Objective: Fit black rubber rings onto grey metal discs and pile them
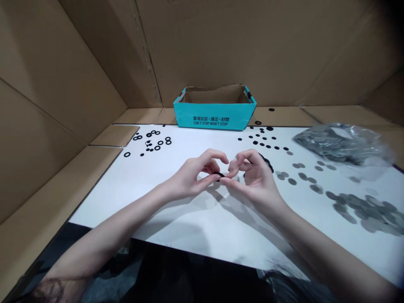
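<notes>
Your left hand (193, 174) and right hand (258, 182) pinch a small, round, black piece (218, 173) between nearly closed fingertips, over the white table (176, 223). Beyond it, a bright turquoise cardboard box (214, 111) says "CAN'T STOP WON'T STOP" under Chinese writing.

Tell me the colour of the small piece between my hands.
The small piece is black; the head view shows it best.

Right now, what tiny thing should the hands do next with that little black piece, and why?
Perhaps hold the small black piece steady with the left hand and gently press its edge with the right hand. The left fingers seem to pinch it, and the right fingertips are right beside it, so a gentle press looks easy.
</notes>
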`<state>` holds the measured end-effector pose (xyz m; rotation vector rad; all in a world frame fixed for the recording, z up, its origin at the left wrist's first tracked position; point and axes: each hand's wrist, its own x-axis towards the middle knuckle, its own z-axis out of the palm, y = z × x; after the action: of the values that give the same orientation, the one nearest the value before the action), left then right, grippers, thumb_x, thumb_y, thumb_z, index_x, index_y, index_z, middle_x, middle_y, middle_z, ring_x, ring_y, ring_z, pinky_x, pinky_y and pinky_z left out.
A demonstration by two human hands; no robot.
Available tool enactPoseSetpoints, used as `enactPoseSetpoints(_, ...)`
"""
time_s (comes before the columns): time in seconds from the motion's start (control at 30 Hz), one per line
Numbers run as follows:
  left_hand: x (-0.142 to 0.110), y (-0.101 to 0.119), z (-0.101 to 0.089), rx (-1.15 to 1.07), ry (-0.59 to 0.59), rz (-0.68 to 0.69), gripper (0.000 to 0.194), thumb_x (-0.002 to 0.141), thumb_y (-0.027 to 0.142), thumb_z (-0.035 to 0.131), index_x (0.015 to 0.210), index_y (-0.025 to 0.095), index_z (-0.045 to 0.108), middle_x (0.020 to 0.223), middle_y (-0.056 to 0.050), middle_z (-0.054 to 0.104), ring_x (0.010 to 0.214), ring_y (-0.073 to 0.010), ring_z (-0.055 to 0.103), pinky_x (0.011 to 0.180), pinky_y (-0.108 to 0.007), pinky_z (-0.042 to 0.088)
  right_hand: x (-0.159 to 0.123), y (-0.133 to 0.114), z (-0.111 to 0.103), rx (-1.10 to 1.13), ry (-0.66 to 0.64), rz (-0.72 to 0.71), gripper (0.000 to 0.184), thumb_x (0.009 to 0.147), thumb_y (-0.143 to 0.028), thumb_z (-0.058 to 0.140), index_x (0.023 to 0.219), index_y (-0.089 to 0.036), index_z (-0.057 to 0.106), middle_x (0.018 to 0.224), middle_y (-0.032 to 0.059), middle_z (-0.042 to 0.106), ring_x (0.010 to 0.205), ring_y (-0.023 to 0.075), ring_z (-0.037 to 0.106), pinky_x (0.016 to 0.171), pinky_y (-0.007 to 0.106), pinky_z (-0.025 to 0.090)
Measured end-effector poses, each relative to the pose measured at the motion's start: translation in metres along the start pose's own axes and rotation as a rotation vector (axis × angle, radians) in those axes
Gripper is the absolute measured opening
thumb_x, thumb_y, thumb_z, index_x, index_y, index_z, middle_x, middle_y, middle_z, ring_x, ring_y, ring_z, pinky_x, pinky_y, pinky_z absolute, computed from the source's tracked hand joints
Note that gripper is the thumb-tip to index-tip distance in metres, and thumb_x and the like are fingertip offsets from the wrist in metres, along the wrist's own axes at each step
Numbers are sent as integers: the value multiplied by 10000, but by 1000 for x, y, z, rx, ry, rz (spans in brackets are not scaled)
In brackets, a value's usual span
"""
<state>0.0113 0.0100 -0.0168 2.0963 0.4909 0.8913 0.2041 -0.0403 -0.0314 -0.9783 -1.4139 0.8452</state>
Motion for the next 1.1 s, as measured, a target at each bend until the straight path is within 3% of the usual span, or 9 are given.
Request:
enactPoseSetpoints(0.1,0,3,-4,39,-46,35,222,966,182,575,1177,238,536,918,0,631,807,-118,627,825,-277,568,0,0,1,60,16,-1,437,713,-321,917,851,-286,504,689,-87,595,682,160,672,722,333,523)
enactPoseSetpoints(0.27,-1,0,-7,154,-87,43,296,949,133,535,1223,242,556,923,-3,645,798,-123,627,810,-286,563,1,3,-2,-187,-35,4,374,754,-319,877,929,-289,548,714,-65,689,752,223,747,855,429,518)
enactPoseSetpoints(0.43,-3,-2,-3,90,-29,6,305,950,189,587,1248,233,542,929,-7,634,824,-125,640,817,-278,568,3,3,-6,-228,-39,-21,328,789,-275,824,985,-298,562,746,-48,728,797,244,767,889,453,525)
enactPoseSetpoints(0.57,-4,-1,0,-47,33,-110,281,955,239,636,1211,238,518,931,-9,633,804,-118,667,756,-248,578,3,2,-3,-139,18,27,343,770,-334,856,944,-297,563,696,-63,695,777,230,755,946,473,515)
enactPoseSetpoints(0.67,-2,3,0,-123,36,-149,279,941,224,644,1177,248,498,894,12,623,753,-104,673,696,-216,563,1,1,1,-47,38,26,404,742,-370,899,905,-293,538,702,-70,661,719,201,726,866,429,540)
enactPoseSetpoints(0.77,0,7,-3,-103,-21,-104,274,910,187,647,1143,242,515,880,18,611,761,-104,652,695,-214,558,-2,0,3,9,74,-51,377,769,-298,876,869,-291,512,725,-71,610,716,174,696,793,375,544)
enactPoseSetpoints(0.9,0,6,-7,10,-54,-63,259,902,167,629,1140,228,546,843,24,621,742,-105,623,731,-243,561,-4,2,2,-123,29,-95,296,803,-223,827,870,-284,545,764,-59,623,741,172,704,827,378,550)
enactPoseSetpoints(1.1,-3,1,-6,22,-49,-81,298,905,203,634,1187,233,542,873,6,666,764,-126,658,740,-268,571,-1,3,-1,-244,-29,-113,268,829,-254,802,959,-288,570,835,-26,715,814,223,760,876,420,566)
